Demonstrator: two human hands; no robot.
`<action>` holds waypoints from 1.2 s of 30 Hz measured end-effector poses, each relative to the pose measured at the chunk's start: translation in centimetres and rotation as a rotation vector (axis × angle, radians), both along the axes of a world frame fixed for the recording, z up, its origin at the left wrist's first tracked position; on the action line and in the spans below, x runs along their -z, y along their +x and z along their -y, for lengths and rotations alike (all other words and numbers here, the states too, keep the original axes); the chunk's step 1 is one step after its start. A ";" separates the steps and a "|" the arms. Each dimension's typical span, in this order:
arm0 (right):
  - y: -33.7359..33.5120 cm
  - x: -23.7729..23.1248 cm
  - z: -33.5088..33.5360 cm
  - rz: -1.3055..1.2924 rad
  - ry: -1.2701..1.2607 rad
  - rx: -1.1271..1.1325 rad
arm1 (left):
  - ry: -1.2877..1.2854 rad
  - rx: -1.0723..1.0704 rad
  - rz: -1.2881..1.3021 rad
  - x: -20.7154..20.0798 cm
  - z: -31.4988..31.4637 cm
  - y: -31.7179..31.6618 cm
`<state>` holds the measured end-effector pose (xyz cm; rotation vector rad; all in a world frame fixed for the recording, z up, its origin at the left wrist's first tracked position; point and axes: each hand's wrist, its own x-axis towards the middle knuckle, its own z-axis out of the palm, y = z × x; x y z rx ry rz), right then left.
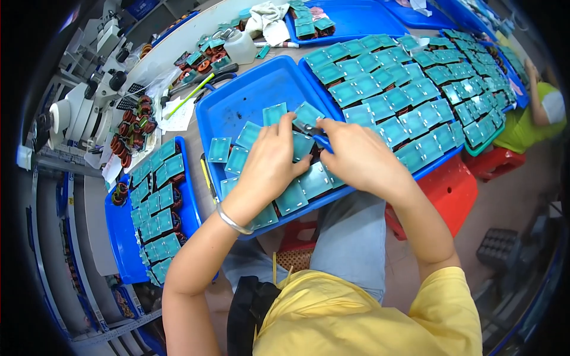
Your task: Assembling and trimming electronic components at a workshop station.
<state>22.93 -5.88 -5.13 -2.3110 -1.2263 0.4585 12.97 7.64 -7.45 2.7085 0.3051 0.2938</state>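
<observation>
My right hand (pixel 362 155) is closed round small pliers or cutters with blue handles (pixel 322 142). Their dark jaws point left toward my left hand (pixel 270 160). Between the hands is a square green board (pixel 303 146), which the thumb and fingers of my left hand grip at its edge; its underside is hidden. Both hands are over a blue tray (pixel 228 98) in front of me. More green boards lie in it around my hands, such as one green board (pixel 219 149) at the left and another (pixel 291 198) near the front rim.
At the right, trays hold rows of green boards (pixel 380 89); another blue tray (pixel 122 249) stands at the left. Copper-wound coils (pixel 132 133), a yellow stick (pixel 189 96), a white bottle (pixel 240 47) and microscopes (pixel 74 113) are beyond. Red stools (pixel 442 196) and another person (pixel 537 115) are at the right.
</observation>
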 end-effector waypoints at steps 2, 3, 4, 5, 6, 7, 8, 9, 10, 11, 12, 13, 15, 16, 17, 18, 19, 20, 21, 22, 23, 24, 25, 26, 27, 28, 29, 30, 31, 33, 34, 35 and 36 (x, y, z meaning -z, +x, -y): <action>0.4 -0.1 0.0 -0.016 -0.015 -0.013 | -0.118 0.101 -0.003 0.2 -0.6 -0.1; 0.5 -0.1 0.0 -0.039 -0.029 -0.019 | -0.117 0.092 0.003 -0.1 -1.0 -0.5; 0.3 -0.3 0.0 -0.024 -0.025 -0.016 | -0.270 0.122 -0.032 -0.5 -1.5 -0.9; 0.1 -0.4 -0.1 -0.021 -0.026 -0.022 | -0.423 0.152 -0.066 -0.8 -2.2 -1.3; 0.0 -0.5 -0.2 -0.030 0.002 -0.026 | -0.372 0.160 0.002 -0.3 -3.4 -1.9; -0.1 -0.5 -0.3 -0.040 0.028 -0.025 | -0.325 0.070 0.012 -1.4 -3.8 -2.4; -0.2 -0.4 -0.4 -0.037 0.027 -0.026 | -0.247 0.023 0.008 -2.1 -4.3 -3.1; -0.2 -0.1 -0.5 -0.013 0.111 -0.087 | -0.170 -0.025 0.004 -2.7 -4.7 -3.8; -0.4 0.2 -0.7 0.009 0.195 -0.150 | -0.149 -0.035 -0.043 -3.3 -4.6 -4.5; -0.5 0.4 -1.1 0.010 0.195 -0.156 | -0.149 -0.041 -0.042 -3.2 -4.5 -5.2; -0.8 0.6 -1.7 0.022 0.218 -0.195 | -0.041 -0.009 -0.090 -2.7 -4.3 -5.9; -1.0 0.8 -2.4 0.037 0.242 -0.234 | 0.069 0.022 -0.136 -2.3 -4.2 -6.5; -1.5 1.0 -4.0 0.059 0.224 -0.240 | 0.107 -0.019 -0.093 -1.9 -3.7 -7.1; -1.8 1.3 -4.7 0.089 0.177 -0.264 | 0.146 -0.030 -0.101 -2.0 -3.5 -7.4; -2.2 1.3 -5.3 0.119 0.130 -0.287 | 0.184 -0.039 -0.108 -2.0 -3.3 -7.5; -2.8 1.2 -5.7 0.140 0.102 -0.243 | 0.210 -0.041 -0.117 -1.9 -3.3 -7.6; -3.1 1.2 -6.0 0.144 0.101 -0.250 | 0.209 -0.048 -0.114 -1.8 -3.3 -7.7; -3.3 1.2 -6.3 0.160 0.076 -0.234 | 0.179 -0.032 -0.103 -1.7 -3.3 -7.7; -3.4 1.2 -6.5 0.178 0.051 -0.217 | 0.148 -0.014 -0.092 -1.6 -3.3 -7.7; -3.5 1.2 -6.6 0.181 0.050 -0.220 | 0.140 0.004 -0.072 -1.4 -3.5 -7.9; -3.6 1.1 -6.6 0.206 0.037 -0.229 | 0.139 0.001 -0.069 -1.5 -3.6 -8.0; -3.6 1.0 -6.7 0.232 0.023 -0.236 | 0.136 0.018 -0.064 -1.6 -3.7 -8.1; -3.7 1.0 -6.6 0.236 0.023 -0.241 | 0.133 0.033 -0.059 -1.7 -3.8 -8.2; -3.8 1.0 -6.6 0.238 0.020 -0.253 | 0.134 0.028 -0.056 -1.7 -3.8 -8.2; -3.8 1.1 -6.6 0.240 0.017 -0.265 | 0.158 0.017 -0.060 -1.6 -3.9 -8.1; -3.8 1.1 -6.6 0.244 0.015 -0.267 | 0.179 0.010 -0.064 -1.4 -3.9 -8.0; -3.7 1.2 -6.7 0.237 0.008 -0.266 | 0.179 0.007 -0.059 -1.3 -3.7 -7.8; -3.6 1.2 -6.7 0.229 0.001 -0.265 | 0.198 -0.012 -0.071 -1.1 -3.4 -7.5; -3.5 1.2 -6.6 0.235 0.004 -0.268 | 0.220 -0.034 -0.083 -1.0 -3.3 -7.4; -3.2 1.4 -6.4 0.248 0.003 -0.307 | 0.224 -0.027 -0.024 -0.5 -3.1 -7.2; -3.2 1.9 -6.5 0.253 0.004 -0.308 | 0.311 -0.066 0.013 -0.5 -2.9 -7.2; -3.2 2.5 -6.6 0.284 0.053 -0.248 | 0.398 -0.106 0.049 -0.4 -2.7 -7.1; -3.3 2.9 -6.6 0.314 0.101 -0.189 | 0.400 -0.107 0.054 -0.2 -2.2 -7.1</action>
